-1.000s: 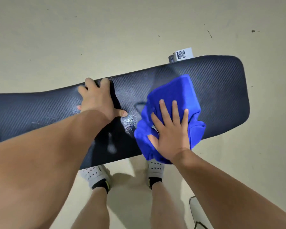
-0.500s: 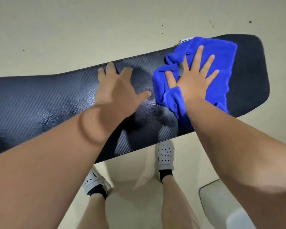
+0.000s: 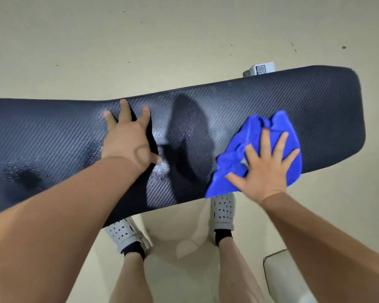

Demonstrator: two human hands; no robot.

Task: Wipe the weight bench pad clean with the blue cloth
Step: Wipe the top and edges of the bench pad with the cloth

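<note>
The long black weight bench pad [image 3: 260, 106] with a woven texture runs across the view from left to right. A crumpled blue cloth [image 3: 278, 132] lies on its right part, near the front edge. My right hand [image 3: 263, 169] presses flat on the cloth, fingers spread. My left hand [image 3: 127, 138] rests palm down on the middle of the pad, fingers apart, holding nothing. Shiny damp patches show on the pad around and left of my left hand.
A pale floor [image 3: 140, 44] surrounds the bench. A white bench foot with a label [image 3: 260, 69] sticks out behind the pad's far edge. My two feet in grey perforated shoes [image 3: 222, 211] stand under the front edge. A white object [image 3: 287, 278] sits at the lower right.
My right hand has dragged the blue cloth from the pad's far right edge back toward the front edge. My left hand stays planted on the middle of the pad.
</note>
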